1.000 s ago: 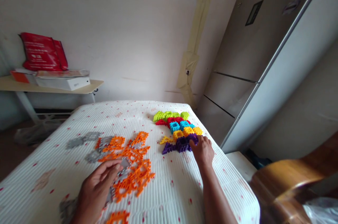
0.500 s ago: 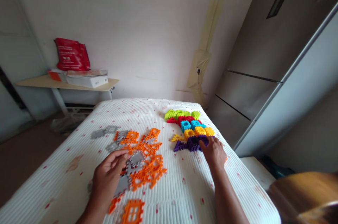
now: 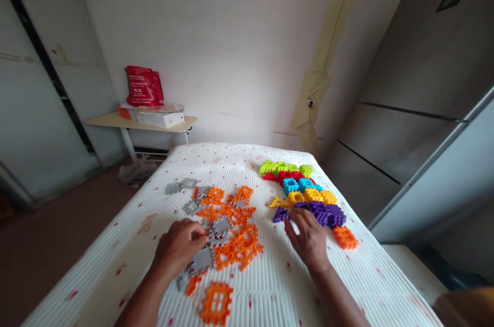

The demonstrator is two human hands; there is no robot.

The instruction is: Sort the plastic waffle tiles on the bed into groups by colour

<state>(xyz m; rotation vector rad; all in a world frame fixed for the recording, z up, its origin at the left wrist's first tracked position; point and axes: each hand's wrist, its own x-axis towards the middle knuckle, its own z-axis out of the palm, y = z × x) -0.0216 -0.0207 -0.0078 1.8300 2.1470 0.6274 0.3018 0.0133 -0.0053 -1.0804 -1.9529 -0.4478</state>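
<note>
Between hands point(image 3: 181, 247): orange pieces point(image 3: 235, 242)

Your left hand point(image 3: 179, 247) covers part of the grey and orange tiles point(image 3: 227, 229), so you can't tell whether the fingers grip one. Your right hand point(image 3: 309, 237) hides the near edge of the purple blocks point(image 3: 326, 212). Both forearms run off the bottom edge. Print on the red bag point(image 3: 143, 86) too small to read
</note>
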